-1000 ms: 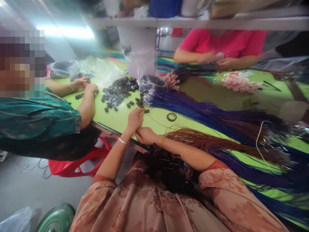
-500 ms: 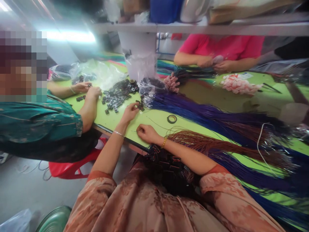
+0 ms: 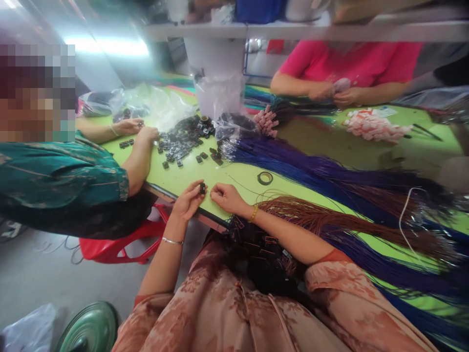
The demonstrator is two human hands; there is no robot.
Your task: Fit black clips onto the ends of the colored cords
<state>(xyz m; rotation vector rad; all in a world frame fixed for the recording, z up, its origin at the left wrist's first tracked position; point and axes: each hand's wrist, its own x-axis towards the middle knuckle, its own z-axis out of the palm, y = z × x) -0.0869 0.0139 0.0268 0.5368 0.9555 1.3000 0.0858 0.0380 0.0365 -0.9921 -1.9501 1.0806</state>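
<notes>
Between the thumb and fingers of my left hand (image 3: 187,201) is a small black block (image 3: 202,188), just over the near edge of the green table (image 3: 234,182). My right hand (image 3: 226,198) is close by on the right, its fingertips pinched together; what they hold is too small to make out. Brown wires (image 3: 311,215) run rightward from beside my right wrist. Loose black blocks (image 3: 178,146) lie heaped farther back on the table, a few of them apart from the pile. More black blocks with wires (image 3: 260,249) rest in my lap.
A roll of black tape (image 3: 265,178) lies behind my right hand. Blue wires (image 3: 289,164) cross the table. At the left sits a person in green (image 3: 62,171), and across the table one in pink (image 3: 351,63). A red stool (image 3: 120,247) stands at left.
My left hand has come back from the small blocks near the pile toward my right hand, now with one black block in it. The view has shifted slightly.
</notes>
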